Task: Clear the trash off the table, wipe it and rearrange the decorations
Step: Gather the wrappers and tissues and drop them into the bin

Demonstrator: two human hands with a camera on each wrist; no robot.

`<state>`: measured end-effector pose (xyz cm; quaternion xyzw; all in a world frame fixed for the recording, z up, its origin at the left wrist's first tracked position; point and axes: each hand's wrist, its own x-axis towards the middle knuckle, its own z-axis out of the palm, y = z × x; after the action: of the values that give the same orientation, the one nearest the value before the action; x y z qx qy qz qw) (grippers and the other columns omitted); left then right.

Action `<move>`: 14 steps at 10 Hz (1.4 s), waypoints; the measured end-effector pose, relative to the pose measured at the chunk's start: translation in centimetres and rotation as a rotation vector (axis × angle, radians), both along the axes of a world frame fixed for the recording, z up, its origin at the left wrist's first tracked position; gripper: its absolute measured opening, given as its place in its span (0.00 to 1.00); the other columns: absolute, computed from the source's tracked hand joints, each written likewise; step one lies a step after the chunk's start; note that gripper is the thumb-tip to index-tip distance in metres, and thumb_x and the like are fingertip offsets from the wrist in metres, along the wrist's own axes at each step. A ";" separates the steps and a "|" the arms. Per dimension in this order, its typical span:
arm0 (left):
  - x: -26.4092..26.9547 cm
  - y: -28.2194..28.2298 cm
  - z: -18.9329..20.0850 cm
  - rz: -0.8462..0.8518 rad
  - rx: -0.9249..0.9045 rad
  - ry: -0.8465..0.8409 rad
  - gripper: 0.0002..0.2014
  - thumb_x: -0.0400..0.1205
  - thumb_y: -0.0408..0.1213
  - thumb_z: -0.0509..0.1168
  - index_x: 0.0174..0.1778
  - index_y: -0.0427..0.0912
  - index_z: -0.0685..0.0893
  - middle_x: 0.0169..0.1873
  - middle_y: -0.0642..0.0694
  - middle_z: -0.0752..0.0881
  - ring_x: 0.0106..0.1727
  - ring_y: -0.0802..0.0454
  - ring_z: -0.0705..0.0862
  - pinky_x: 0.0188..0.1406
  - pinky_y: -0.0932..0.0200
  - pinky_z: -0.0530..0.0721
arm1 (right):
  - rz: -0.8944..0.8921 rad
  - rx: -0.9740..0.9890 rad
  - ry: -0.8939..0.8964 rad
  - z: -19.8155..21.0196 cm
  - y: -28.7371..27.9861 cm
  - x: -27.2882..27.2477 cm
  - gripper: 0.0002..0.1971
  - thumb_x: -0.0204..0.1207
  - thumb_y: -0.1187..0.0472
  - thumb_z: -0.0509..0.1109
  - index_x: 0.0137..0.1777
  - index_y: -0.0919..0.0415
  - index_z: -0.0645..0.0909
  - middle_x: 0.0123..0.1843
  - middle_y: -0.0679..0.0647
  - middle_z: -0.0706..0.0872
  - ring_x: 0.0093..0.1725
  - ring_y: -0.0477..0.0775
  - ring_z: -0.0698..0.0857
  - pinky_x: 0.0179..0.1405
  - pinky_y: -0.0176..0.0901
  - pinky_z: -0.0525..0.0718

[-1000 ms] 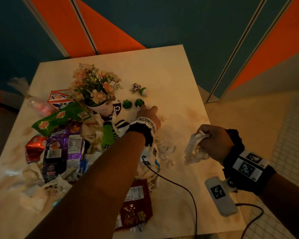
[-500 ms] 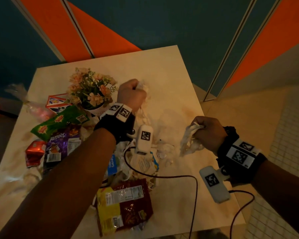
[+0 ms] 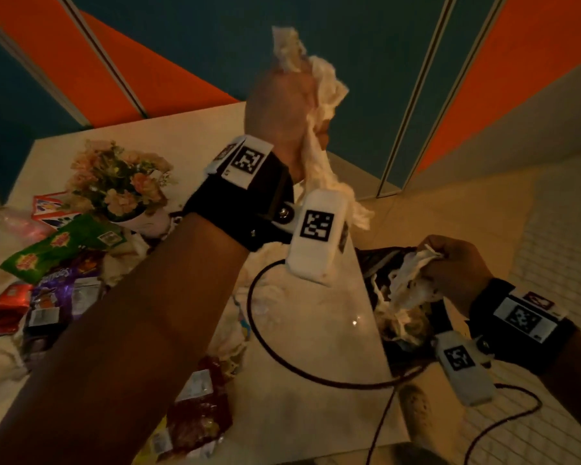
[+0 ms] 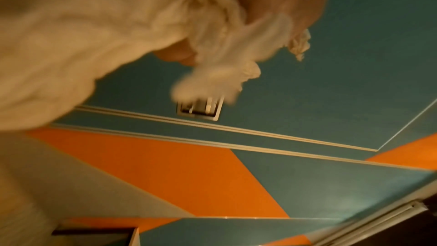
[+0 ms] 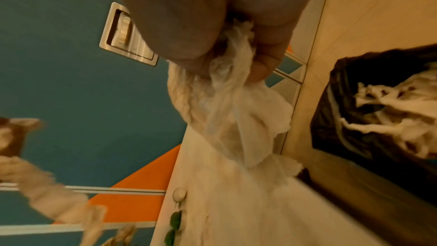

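Observation:
My left hand (image 3: 282,105) is raised high above the table (image 3: 316,330) and grips a wad of white crumpled tissue (image 3: 319,105), which trails down past the wrist; the same tissue (image 4: 118,35) fills the left wrist view. My right hand (image 3: 450,263) grips another wad of white tissue (image 3: 406,283) just beyond the table's right edge, above a black-lined trash bin (image 3: 399,330). In the right wrist view the tissue (image 5: 231,111) hangs from my fist beside the bin (image 5: 378,119), which holds more tissue.
Snack wrappers lie on the table's left: a green packet (image 3: 57,246), a purple bag (image 3: 61,290), a red wrapper (image 3: 10,303), a dark red packet (image 3: 198,421). A flower pot (image 3: 121,186) stands behind them. Loose tissues (image 3: 272,263) lie mid-table. Small green decorations (image 5: 173,222) sit near the far edge.
My left hand picked up tissue near the flower pot and lifted it high toward the right. My right hand carried its tissue off the table's right edge, over the bin.

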<state>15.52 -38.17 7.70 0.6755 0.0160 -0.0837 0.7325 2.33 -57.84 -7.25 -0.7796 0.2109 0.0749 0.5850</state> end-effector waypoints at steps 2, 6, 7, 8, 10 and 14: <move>-0.7 -12.1 -4.6 0.010 0.134 0.011 0.09 0.76 0.35 0.59 0.30 0.50 0.74 0.33 0.47 0.78 0.42 0.45 0.78 0.53 0.40 0.84 | -0.070 0.012 0.170 -3.2 -7.6 -1.9 0.13 0.71 0.84 0.56 0.33 0.67 0.71 0.31 0.61 0.71 0.30 0.58 0.70 0.30 0.46 0.70; -4.9 -23.7 -26.5 -0.160 0.509 0.274 0.11 0.78 0.25 0.57 0.37 0.43 0.81 0.35 0.52 0.75 0.40 0.50 0.74 0.42 0.58 0.75 | -0.104 0.019 0.447 -15.0 -15.0 -5.1 0.15 0.73 0.83 0.59 0.30 0.65 0.73 0.32 0.62 0.76 0.33 0.57 0.74 0.35 0.48 0.73; -5.7 -23.6 -33.0 -0.276 0.629 0.354 0.11 0.79 0.27 0.56 0.36 0.47 0.74 0.33 0.50 0.74 0.33 0.53 0.71 0.37 0.58 0.73 | -0.067 0.020 0.481 -18.1 -15.4 -4.7 0.13 0.75 0.80 0.60 0.33 0.66 0.73 0.35 0.64 0.77 0.36 0.60 0.76 0.37 0.50 0.75; -6.1 -23.0 -39.0 -0.495 0.891 0.425 0.10 0.78 0.37 0.64 0.55 0.44 0.80 0.59 0.39 0.80 0.56 0.40 0.80 0.58 0.48 0.79 | 0.002 0.000 0.533 -21.4 -15.5 -3.8 0.09 0.76 0.77 0.63 0.36 0.67 0.75 0.38 0.66 0.77 0.38 0.61 0.75 0.39 0.50 0.74; -6.3 -21.2 -45.8 -0.776 1.188 0.614 0.29 0.81 0.48 0.60 0.77 0.41 0.65 0.78 0.38 0.66 0.78 0.36 0.65 0.76 0.43 0.64 | 0.146 -0.062 0.598 -26.3 -14.6 -2.3 0.08 0.78 0.73 0.63 0.40 0.62 0.77 0.47 0.68 0.81 0.45 0.67 0.80 0.49 0.62 0.79; -2.1 -21.8 -35.9 -0.565 1.050 0.480 0.18 0.83 0.39 0.60 0.65 0.33 0.80 0.61 0.37 0.83 0.57 0.42 0.82 0.43 0.60 0.69 | 0.233 0.006 0.614 -25.0 -13.5 1.0 0.35 0.78 0.69 0.68 0.82 0.50 0.59 0.84 0.55 0.61 0.78 0.64 0.69 0.56 0.49 0.83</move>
<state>13.43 -59.94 -28.25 0.8849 0.0396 -0.4032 0.2299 3.36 -71.32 -32.24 -0.7378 0.2864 0.3735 0.4839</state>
